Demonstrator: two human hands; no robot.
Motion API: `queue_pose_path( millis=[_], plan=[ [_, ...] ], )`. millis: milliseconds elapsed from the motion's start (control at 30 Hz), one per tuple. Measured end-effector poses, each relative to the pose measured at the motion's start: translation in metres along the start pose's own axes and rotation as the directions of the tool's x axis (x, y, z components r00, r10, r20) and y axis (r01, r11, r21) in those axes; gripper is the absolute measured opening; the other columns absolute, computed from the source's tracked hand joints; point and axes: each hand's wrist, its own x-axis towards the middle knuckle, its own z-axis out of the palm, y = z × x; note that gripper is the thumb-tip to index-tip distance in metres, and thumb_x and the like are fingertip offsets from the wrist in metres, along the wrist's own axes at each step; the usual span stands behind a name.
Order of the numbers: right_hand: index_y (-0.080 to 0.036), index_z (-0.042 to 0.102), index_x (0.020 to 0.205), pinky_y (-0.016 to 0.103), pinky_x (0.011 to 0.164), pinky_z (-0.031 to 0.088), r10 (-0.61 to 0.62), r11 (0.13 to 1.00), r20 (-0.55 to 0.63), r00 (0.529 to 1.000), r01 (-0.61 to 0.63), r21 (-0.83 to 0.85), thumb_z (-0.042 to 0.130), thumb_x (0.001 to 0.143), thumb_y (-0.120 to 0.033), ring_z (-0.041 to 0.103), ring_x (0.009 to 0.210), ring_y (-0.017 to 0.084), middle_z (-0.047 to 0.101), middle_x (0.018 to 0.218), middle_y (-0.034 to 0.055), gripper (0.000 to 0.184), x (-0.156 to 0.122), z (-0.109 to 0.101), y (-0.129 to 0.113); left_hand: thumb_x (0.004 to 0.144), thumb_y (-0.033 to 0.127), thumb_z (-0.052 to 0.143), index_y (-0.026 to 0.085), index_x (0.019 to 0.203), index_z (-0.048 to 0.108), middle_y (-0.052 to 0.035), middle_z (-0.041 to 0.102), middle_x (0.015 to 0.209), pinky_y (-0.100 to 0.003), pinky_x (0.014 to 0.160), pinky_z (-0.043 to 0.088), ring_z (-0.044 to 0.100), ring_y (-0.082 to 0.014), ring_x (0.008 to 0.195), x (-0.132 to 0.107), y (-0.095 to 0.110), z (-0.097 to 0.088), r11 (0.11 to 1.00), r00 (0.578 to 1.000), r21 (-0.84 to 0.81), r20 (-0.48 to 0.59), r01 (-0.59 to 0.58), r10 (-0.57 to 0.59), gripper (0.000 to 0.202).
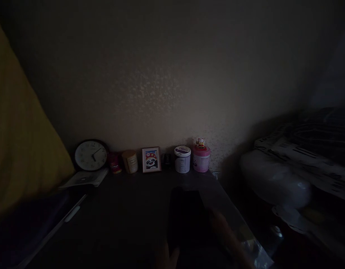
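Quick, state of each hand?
Left hand: at the near edge of a dark rectangular object; grip unclear.
Right hand: at its right side; too dark to tell.

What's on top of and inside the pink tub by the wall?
A small red-and-white figure stands on the lid of the pink tub. The lid hides the inside, so I can't see any contents.

Behind the tablet-like object (186, 218) stand the clock (91, 155), picture frame (151, 160) and tub (182, 161), left to right.
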Motion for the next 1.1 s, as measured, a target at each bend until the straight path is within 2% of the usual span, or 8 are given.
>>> queue_pose_path(
  millis=[133,267,367,500,667,767,867,1100],
  plan=[
    [-0.024,0.066,0.089,0.030,0.077,0.044,-0.038,0.992,0.037,0.999,0.043,-0.120,0.046,0.079,-0.022,0.059,0.086,0.020,0.065,0.094,0.0074,0.022,-0.003,-0.004,0.009,0.079,0.034,0.040,0.008,0.118,0.048,-0.0187,0.045,0.129,-0.042,0.102,0.029,0.038,-0.0262,0.124,0.002,0.008,0.001,1.000,0.999,0.011,-0.019,0.028,-0.027,0.047],
    [-0.025,0.064,0.099,0.028,0.072,0.044,-0.134,0.942,0.066,0.989,0.148,-0.301,0.043,0.075,-0.019,0.061,0.084,0.022,0.066,0.097,0.0081,0.033,0.002,0.003,0.004,0.079,0.033,0.046,0.014,0.117,0.049,-0.0139,0.048,0.128,-0.041,0.106,0.022,0.031,-0.0255,0.128,0.001,0.011,-0.006,1.000,1.000,0.003,-0.008,-0.009,0.009,0.043],
    [-0.023,0.064,0.101,0.028,0.068,0.044,-0.123,0.929,0.050,0.991,0.133,-0.344,0.045,0.075,-0.020,0.063,0.079,0.022,0.066,0.097,0.0095,0.032,0.001,0.010,-0.001,0.080,0.037,0.050,0.019,0.116,0.049,-0.0093,0.050,0.125,-0.045,0.103,0.028,0.040,-0.0229,0.121,-0.002,0.013,-0.011,0.999,0.999,-0.028,0.014,-0.031,0.031,0.040],
    [-0.017,0.065,0.095,0.031,0.068,0.045,-0.058,0.959,0.009,0.998,0.058,-0.279,0.043,0.078,-0.028,0.063,0.080,0.024,0.068,0.091,0.0120,0.030,0.007,0.014,-0.011,0.082,0.041,0.049,0.020,0.114,0.050,-0.0065,0.051,0.120,-0.042,0.092,0.039,0.050,-0.0185,0.108,-0.003,0.017,-0.016,0.996,0.998,-0.068,0.035,-0.052,0.054,0.038],
    [-0.017,0.065,0.088,0.031,0.068,0.045,-0.109,0.994,0.047,0.993,0.110,-0.018,0.044,0.077,-0.038,0.062,0.080,0.024,0.068,0.088,0.0095,0.032,0.022,0.017,-0.051,0.082,0.039,0.049,0.021,0.111,0.051,-0.0054,0.052,0.116,-0.038,0.088,0.042,0.052,-0.0169,0.103,-0.003,0.021,-0.019,0.995,0.997,-0.092,0.057,-0.048,0.053,0.034],
    [-0.017,0.064,0.086,0.028,0.063,0.044,-0.112,0.993,0.118,0.987,0.108,0.037,0.046,0.076,-0.036,0.061,0.076,0.022,0.068,0.083,0.0066,0.029,0.028,0.030,-0.080,0.082,0.038,0.050,0.020,0.110,0.051,-0.0056,0.053,0.115,-0.037,0.086,0.044,0.053,-0.0166,0.101,-0.003,0.022,-0.020,0.995,0.997,-0.092,0.061,-0.038,0.044,0.034],
    [-0.017,0.063,0.087,0.024,0.061,0.041,-0.101,0.995,0.157,0.982,0.102,-0.003,0.048,0.077,-0.029,0.061,0.073,0.018,0.067,0.078,0.0050,0.022,0.032,0.051,-0.100,0.082,0.037,0.049,0.021,0.110,0.051,-0.0053,0.053,0.115,-0.036,0.085,0.044,0.053,-0.0159,0.100,-0.004,0.023,-0.019,0.996,0.998,-0.086,0.057,-0.031,0.036,0.032],
    [-0.016,0.061,0.085,0.020,0.061,0.039,-0.084,0.973,0.278,0.957,0.140,-0.186,0.048,0.080,-0.020,0.061,0.076,0.016,0.067,0.083,0.0065,0.015,0.034,0.092,-0.108,0.082,0.038,0.050,0.020,0.111,0.051,-0.0060,0.052,0.116,-0.037,0.087,0.043,0.052,-0.0167,0.102,-0.002,0.022,-0.013,0.998,0.999,-0.052,0.029,-0.037,0.039,0.034]
  ],
)
